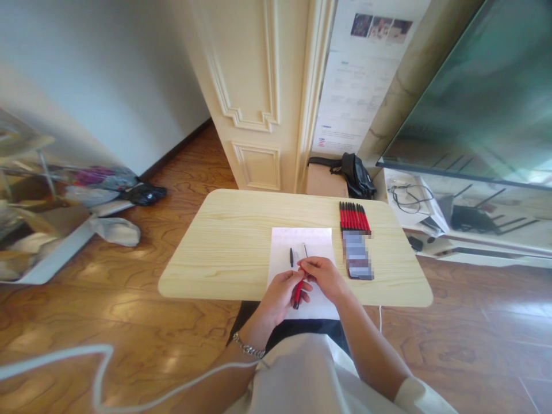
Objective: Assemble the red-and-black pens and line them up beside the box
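Observation:
Over a white sheet of paper [280,240], my two hands meet around a red pen barrel [298,294]. My left hand [282,292] is closed on the barrel, whose dark end points down toward me. At the barrel's upper end, the fingertips of my right hand [323,276] pinch together; whether they hold the barrel itself or a small part at its tip is too small to tell. Just beyond my fingers lie a black pen part [291,257] and a thin dark refill [306,249] on the paper.
A row of several red pens with black ends [354,217] lies at the right of the pale wooden table [224,241]. Below them is a phone [357,256], blurred out. A white cable [103,368] crosses at lower left. A black bag [356,175] sits behind the table.

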`<state>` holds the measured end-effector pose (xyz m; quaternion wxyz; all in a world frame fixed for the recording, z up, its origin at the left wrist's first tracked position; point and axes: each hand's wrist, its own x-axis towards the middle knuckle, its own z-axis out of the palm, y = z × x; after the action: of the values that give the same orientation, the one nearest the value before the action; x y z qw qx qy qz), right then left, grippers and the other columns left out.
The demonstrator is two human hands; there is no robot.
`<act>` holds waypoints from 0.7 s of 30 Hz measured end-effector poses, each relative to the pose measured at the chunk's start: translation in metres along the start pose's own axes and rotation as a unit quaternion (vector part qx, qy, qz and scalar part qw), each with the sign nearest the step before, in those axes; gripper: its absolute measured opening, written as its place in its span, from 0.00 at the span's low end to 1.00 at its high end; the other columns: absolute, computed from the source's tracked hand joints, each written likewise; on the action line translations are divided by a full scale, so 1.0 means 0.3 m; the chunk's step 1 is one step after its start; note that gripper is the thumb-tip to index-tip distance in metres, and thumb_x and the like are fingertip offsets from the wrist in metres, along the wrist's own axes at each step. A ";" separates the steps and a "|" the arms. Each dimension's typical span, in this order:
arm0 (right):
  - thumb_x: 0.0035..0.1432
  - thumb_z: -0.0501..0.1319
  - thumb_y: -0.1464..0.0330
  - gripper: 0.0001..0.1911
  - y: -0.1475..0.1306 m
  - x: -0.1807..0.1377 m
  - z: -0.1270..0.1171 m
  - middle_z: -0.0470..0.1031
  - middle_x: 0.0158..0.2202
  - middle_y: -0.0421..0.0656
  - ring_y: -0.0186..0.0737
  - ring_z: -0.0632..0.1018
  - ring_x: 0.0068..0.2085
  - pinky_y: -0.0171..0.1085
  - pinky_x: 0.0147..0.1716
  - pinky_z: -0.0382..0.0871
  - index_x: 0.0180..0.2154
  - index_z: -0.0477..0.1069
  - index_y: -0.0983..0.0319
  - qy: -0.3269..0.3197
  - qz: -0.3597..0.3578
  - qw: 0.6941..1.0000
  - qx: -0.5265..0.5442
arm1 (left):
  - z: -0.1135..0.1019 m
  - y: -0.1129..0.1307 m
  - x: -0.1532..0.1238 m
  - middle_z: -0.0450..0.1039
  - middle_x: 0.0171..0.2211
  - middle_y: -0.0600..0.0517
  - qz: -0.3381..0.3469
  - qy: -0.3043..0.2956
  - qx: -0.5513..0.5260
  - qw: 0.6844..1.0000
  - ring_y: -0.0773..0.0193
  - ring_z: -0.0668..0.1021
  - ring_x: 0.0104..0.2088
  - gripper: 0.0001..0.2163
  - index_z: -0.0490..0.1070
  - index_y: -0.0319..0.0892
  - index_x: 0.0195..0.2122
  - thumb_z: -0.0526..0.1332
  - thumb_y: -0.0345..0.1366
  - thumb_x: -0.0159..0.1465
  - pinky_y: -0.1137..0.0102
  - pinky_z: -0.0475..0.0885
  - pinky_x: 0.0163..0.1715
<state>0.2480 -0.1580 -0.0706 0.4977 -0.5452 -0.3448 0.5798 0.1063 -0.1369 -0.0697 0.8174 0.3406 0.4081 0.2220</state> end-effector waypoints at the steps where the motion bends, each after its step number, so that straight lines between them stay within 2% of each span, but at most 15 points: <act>1: 0.50 0.63 0.58 0.17 0.002 0.001 -0.003 0.73 0.25 0.41 0.32 0.70 0.24 0.32 0.25 0.62 0.35 0.75 0.65 -0.002 0.003 1.000 0.011 | 0.001 0.000 0.000 0.76 0.27 0.47 -0.001 0.000 0.000 1.000 0.67 0.75 0.18 0.17 0.69 0.37 0.34 0.62 0.48 0.57 0.77 0.57 0.14; 10: 0.49 0.65 0.61 0.15 0.008 0.005 -0.027 0.74 0.26 0.42 0.30 0.70 0.25 0.31 0.25 0.61 0.36 0.75 0.66 -0.022 0.022 0.999 0.043 | 0.012 0.004 -0.003 0.76 0.28 0.48 -0.001 0.010 0.047 0.999 0.67 0.75 0.18 0.17 0.67 0.38 0.31 0.61 0.50 0.57 0.77 0.54 0.11; 16: 0.49 0.65 0.62 0.15 0.025 0.017 -0.058 0.75 0.27 0.43 0.31 0.71 0.26 0.32 0.28 0.64 0.36 0.76 0.66 -0.029 0.028 0.998 0.038 | 0.012 -0.004 0.001 0.77 0.26 0.49 0.027 0.011 0.092 0.995 0.68 0.75 0.17 0.16 0.66 0.39 0.31 0.59 0.49 0.58 0.77 0.60 0.14; 18: 0.48 0.65 0.62 0.15 0.025 0.036 -0.075 0.75 0.29 0.43 0.32 0.72 0.27 0.33 0.29 0.65 0.36 0.75 0.66 -0.003 0.006 1.000 0.013 | 0.013 -0.003 -0.001 0.77 0.26 0.48 0.038 0.004 0.110 0.993 0.67 0.75 0.18 0.16 0.66 0.39 0.32 0.59 0.49 0.58 0.76 0.61 0.15; 21: 0.50 0.63 0.61 0.15 0.008 0.072 -0.102 0.76 0.29 0.43 0.34 0.72 0.26 0.35 0.28 0.66 0.37 0.74 0.64 0.086 -0.048 0.992 -0.084 | 0.012 -0.001 -0.003 0.77 0.27 0.47 0.041 -0.003 0.115 0.992 0.66 0.76 0.19 0.16 0.66 0.39 0.33 0.59 0.49 0.59 0.77 0.62 0.15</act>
<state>0.2792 -0.1423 -0.0843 0.5052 -0.6158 -0.3742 0.4749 0.1087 -0.1389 -0.0679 0.7643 0.4496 0.4141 0.2053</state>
